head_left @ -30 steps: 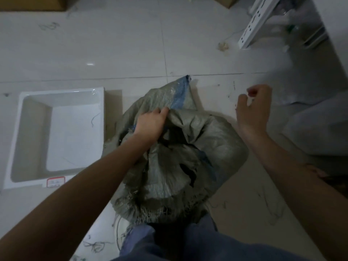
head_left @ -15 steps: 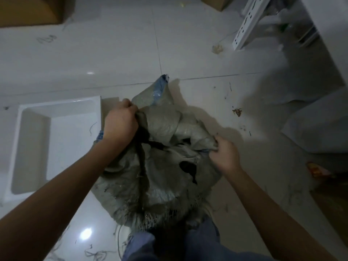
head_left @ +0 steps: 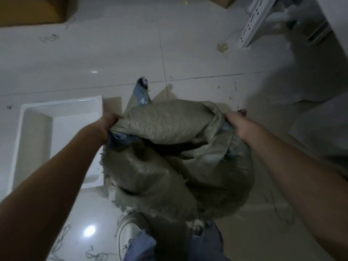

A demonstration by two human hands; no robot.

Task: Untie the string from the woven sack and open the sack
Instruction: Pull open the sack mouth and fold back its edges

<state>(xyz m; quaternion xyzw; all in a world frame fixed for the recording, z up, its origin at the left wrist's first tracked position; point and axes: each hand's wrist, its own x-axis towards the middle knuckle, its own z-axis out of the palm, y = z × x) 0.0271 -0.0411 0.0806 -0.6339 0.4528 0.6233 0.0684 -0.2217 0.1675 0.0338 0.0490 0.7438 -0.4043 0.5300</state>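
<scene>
A grey-green woven sack with blue stripes stands on the tiled floor in front of my legs. Its mouth is spread wide, with a dark gap in the middle and a flap of fabric stretched across the far side. My left hand grips the sack's rim on the left. My right hand grips the rim on the right. I see no string around the sack's mouth. Loose thread scraps lie on the floor near my feet.
A white rectangular tray sits on the floor just left of the sack. A cardboard box is at the far left, a white perforated metal rail at the far right. My white shoe is under the sack.
My right hand came down from the air and took hold of the sack's right rim. Both hands have since pulled apart, stretching the sack's mouth much wider.
</scene>
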